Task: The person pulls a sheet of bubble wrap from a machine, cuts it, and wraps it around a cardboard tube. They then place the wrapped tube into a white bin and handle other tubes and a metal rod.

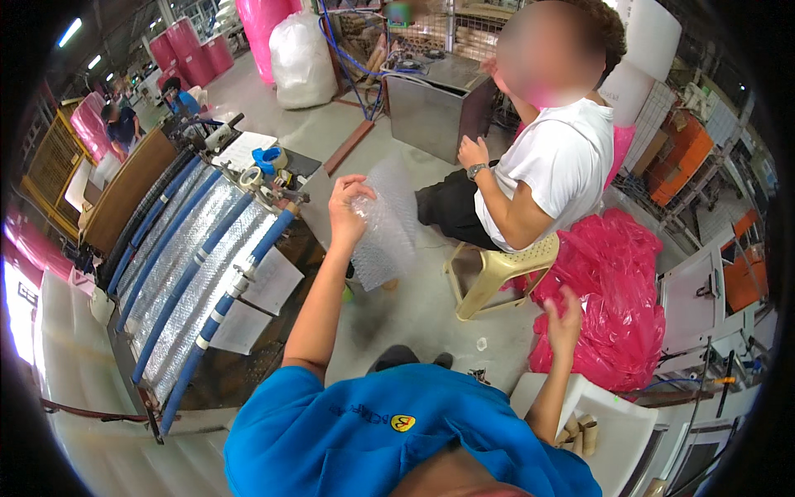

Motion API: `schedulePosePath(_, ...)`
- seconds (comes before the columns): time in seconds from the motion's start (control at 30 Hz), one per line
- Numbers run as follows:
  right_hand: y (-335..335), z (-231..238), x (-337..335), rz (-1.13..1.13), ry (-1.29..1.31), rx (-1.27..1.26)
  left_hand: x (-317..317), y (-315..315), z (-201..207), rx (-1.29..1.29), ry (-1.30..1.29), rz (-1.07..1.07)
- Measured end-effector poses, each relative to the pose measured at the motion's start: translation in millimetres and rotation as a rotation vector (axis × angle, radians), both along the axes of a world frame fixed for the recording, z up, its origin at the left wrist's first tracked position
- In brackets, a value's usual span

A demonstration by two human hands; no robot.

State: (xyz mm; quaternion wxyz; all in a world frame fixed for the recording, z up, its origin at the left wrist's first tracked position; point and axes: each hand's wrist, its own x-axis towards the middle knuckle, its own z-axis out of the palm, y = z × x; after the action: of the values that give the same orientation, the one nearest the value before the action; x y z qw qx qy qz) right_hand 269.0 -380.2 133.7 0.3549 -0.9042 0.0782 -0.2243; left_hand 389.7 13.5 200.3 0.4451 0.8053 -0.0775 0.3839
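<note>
In the left hand, bubble wrap hangs, apparently pinched between fingers.

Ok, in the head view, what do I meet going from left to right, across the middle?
Blue bars on the machine → the wearer's left hand → the bubble-wrap sheet it holds → beige stool → heap of pink plastic.

Bubble sheet: clear, dotted. Plastic heap: pink. Stool: cream. Bar: blue, white-banded.
</note>
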Motion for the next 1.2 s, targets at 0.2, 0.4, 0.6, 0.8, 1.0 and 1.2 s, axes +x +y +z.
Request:
schedulePosePath(0.2,-63,95,131,-0.359,-0.851,0.656,12,17,-54,-0.059,0.197,-0.067)
schedulePosePath(0.4,-76,189,226,-0.513,-1.246,0.718,65,36,-68,-0.419,0.225,-0.091)
schedulePosePath(0.6,-61,227,361,-0.591,-1.380,0.328,165,29,-54,-0.543,0.223,-0.260)
schedulePosePath(0.8,10,231,394,-0.240,-1.603,0.133,262,2,-44,-0.451,0.234,-0.389)
schedulePosePath(1.0,4,101,284,-0.158,-0.878,-0.119,324,-69,-56,-0.160,0.232,-0.438)
schedulePosePath(1.2,14,-69,36,-0.654,-0.114,0.159,306,-155,-129,-0.145,0.269,-0.457)
